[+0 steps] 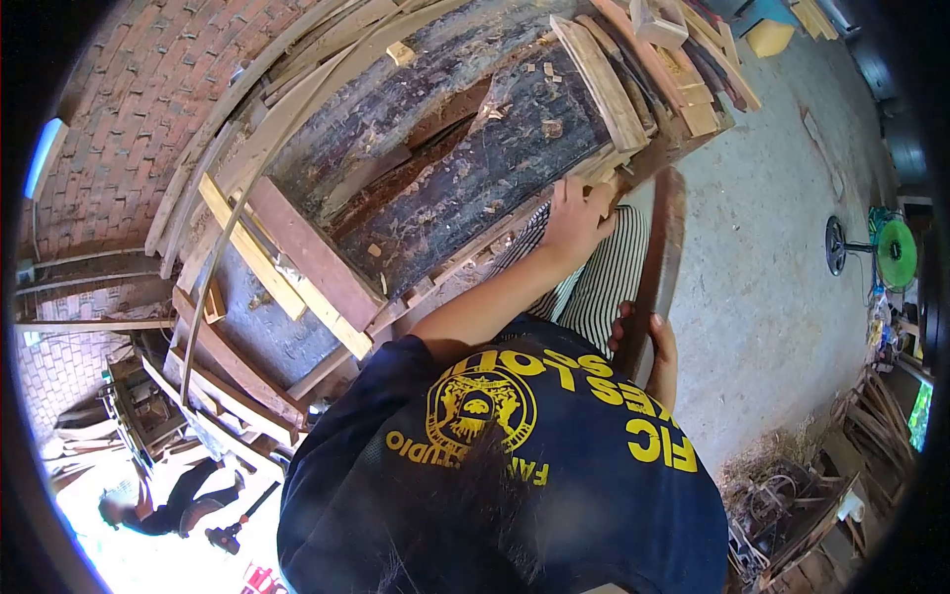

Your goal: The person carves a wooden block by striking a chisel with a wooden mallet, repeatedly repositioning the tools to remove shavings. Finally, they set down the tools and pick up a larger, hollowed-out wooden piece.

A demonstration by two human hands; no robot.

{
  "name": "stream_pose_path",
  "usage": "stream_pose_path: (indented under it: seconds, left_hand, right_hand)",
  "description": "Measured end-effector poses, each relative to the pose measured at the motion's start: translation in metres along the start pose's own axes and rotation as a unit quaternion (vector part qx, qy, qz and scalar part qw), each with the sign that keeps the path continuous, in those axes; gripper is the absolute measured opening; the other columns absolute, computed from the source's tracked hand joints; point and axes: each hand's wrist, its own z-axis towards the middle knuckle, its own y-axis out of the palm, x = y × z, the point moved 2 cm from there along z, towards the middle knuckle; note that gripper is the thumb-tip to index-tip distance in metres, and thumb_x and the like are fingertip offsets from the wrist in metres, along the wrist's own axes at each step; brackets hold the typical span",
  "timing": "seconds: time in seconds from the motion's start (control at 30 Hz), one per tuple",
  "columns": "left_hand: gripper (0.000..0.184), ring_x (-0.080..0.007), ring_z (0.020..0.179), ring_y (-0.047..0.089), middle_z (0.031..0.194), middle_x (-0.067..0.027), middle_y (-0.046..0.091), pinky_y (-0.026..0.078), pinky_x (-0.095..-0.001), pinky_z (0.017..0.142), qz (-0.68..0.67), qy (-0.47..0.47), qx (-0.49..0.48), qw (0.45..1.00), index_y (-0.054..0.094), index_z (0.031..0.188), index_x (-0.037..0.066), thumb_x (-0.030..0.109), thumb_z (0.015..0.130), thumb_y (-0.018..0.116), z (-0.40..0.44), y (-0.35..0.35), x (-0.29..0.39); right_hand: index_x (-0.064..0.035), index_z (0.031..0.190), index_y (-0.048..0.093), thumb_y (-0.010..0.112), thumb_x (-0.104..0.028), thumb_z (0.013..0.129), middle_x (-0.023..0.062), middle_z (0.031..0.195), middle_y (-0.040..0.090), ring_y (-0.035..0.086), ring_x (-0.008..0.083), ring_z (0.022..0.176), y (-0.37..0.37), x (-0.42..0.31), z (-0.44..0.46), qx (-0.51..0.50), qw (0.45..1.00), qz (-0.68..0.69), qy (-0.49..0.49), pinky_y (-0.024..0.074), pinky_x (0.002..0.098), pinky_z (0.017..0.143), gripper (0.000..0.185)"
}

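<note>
A long, dark brown curved wooden piece [661, 262] stands across the striped trousers at the right of the lap. My right hand [648, 346] is wrapped round its lower end, with fingers on one side and thumb side on the other. My left hand [577, 220] reaches to the near edge of the dark workbench [524, 148], close to the piece's upper end. Its fingers are bent over something at the bench corner that I cannot make out. Wood chips and shavings lie scattered on the bench top.
Planks [599, 84] line the bench's far right end, and more boards [317, 262] lie at its left. A green fan [897, 253] stands at the right. Wood scraps [792, 515] are heaped at the lower right. Another person [178, 500] is at the lower left.
</note>
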Motion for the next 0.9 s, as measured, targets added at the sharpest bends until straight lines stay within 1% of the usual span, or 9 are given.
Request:
stream_pose_path:
  seconds: [0.07, 0.2, 0.47, 0.6, 0.67, 0.7, 0.77, 0.83, 0.9]
  left_hand:
    - [0.039, -0.0366, 0.101, 0.04, 0.108, -0.0193, 0.043, 0.039, -0.0447, 0.088, -0.013, -0.011, 0.016, 1.0, 0.054, 0.111, 0.007, 0.017, 0.076, 0.067, -0.01, -0.011, -0.005]
    - [0.057, -0.0389, 0.102, 0.037, 0.108, -0.023, 0.038, 0.036, -0.0498, 0.088, 0.116, -0.129, 0.136, 0.975, 0.045, 0.111, -0.001, 0.029, 0.074, 0.074, -0.038, -0.062, -0.046]
    - [0.082, -0.0403, 0.104, 0.037, 0.116, -0.0257, 0.035, 0.031, -0.0529, 0.09, 0.22, -0.253, 0.094, 0.937, 0.032, 0.127, -0.001, 0.045, 0.073, 0.073, -0.076, -0.105, -0.062]
    - [0.076, -0.0371, 0.104, 0.039, 0.118, -0.0185, 0.039, 0.032, -0.05, 0.089, 0.215, -0.124, 0.117, 0.962, 0.039, 0.124, 0.002, 0.042, 0.07, 0.076, -0.087, -0.103, -0.022]
    - [0.052, -0.031, 0.1, 0.042, 0.115, -0.0095, 0.048, 0.033, -0.0468, 0.087, 0.004, 0.12, 0.004, 0.993, 0.05, 0.114, 0.008, 0.03, 0.072, 0.071, -0.095, -0.1, 0.004]
    - [0.052, -0.031, 0.1, 0.042, 0.115, -0.0095, 0.048, 0.033, -0.0468, 0.087, 0.002, 0.121, 0.001, 0.993, 0.05, 0.114, 0.008, 0.03, 0.072, 0.071, -0.099, -0.098, 0.005]
    - [0.03, -0.0251, 0.098, 0.044, 0.11, -0.0023, 0.054, 0.034, -0.0427, 0.087, 0.045, 0.395, -0.019, 0.918, 0.059, 0.101, 0.016, 0.02, 0.072, 0.062, -0.111, -0.093, 0.015]
    - [0.026, -0.0237, 0.099, 0.045, 0.109, -0.0016, 0.054, 0.034, -0.0405, 0.086, 0.048, 0.37, 0.019, 0.928, 0.06, 0.099, 0.018, 0.02, 0.073, 0.059, -0.111, -0.095, 0.016]
    - [0.022, -0.0233, 0.1, 0.045, 0.109, -0.0022, 0.055, 0.036, -0.0387, 0.084, 0.07, 0.337, 0.069, 0.937, 0.062, 0.093, 0.018, 0.019, 0.071, 0.058, -0.106, -0.104, 0.015]
  right_hand:
    - [-0.0008, 0.108, 0.051, 0.057, -0.039, 0.086, 0.0071, 0.091, 0.055, 0.052, 0.0146, 0.076, 0.003, -0.005, -0.008, 0.088, 0.995, -0.021, -0.05, 0.045, 0.0272, 0.065, 0.044]
    - [-0.0023, 0.109, 0.051, 0.057, -0.039, 0.086, 0.0072, 0.091, 0.056, 0.053, 0.0146, 0.077, -0.011, -0.003, -0.009, 0.093, 0.993, -0.046, -0.06, 0.046, 0.0273, 0.066, 0.044]
    - [-0.0005, 0.121, 0.043, 0.062, -0.032, 0.082, 0.0116, 0.104, 0.057, 0.058, 0.0172, 0.076, 0.002, 0.002, 0.015, -0.052, 0.993, -0.088, -0.058, 0.0493, 0.0285, 0.062, 0.054]
    - [0.0005, 0.125, 0.041, 0.061, -0.025, 0.081, 0.0147, 0.11, 0.056, 0.058, 0.0183, 0.076, 0.026, -0.005, 0.024, -0.167, 0.98, -0.09, -0.052, 0.05, 0.031, 0.062, 0.054]
    - [0.0006, 0.127, 0.04, 0.061, -0.023, 0.081, 0.0158, 0.113, 0.055, 0.059, 0.0207, 0.085, 0.045, -0.011, 0.026, -0.183, 0.98, -0.073, -0.042, 0.0509, 0.0322, 0.071, 0.056]
    - [0.0006, 0.128, 0.039, 0.061, -0.023, 0.081, 0.0159, 0.114, 0.055, 0.059, 0.0219, 0.091, 0.058, -0.013, 0.028, -0.206, 0.977, -0.043, -0.041, 0.0504, 0.0325, 0.076, 0.057]
    - [0.0007, 0.129, 0.038, 0.061, -0.022, 0.081, 0.016, 0.116, 0.055, 0.058, 0.0231, 0.097, 0.07, -0.011, 0.042, -0.228, 0.973, -0.012, -0.04, 0.0498, 0.0328, 0.081, 0.058]
    - [-0.0009, 0.13, 0.037, 0.06, -0.021, 0.082, 0.0153, 0.116, 0.055, 0.056, 0.025, 0.106, 0.077, -0.002, 0.06, -0.301, 0.953, 0.036, -0.015, 0.0475, 0.0349, 0.089, 0.057]
    - [-0.002, 0.129, 0.037, 0.06, -0.021, 0.083, 0.015, 0.116, 0.054, 0.056, 0.0251, 0.106, 0.093, 0.001, 0.058, -0.281, 0.957, 0.065, 0.009, 0.0476, 0.0351, 0.089, 0.055]
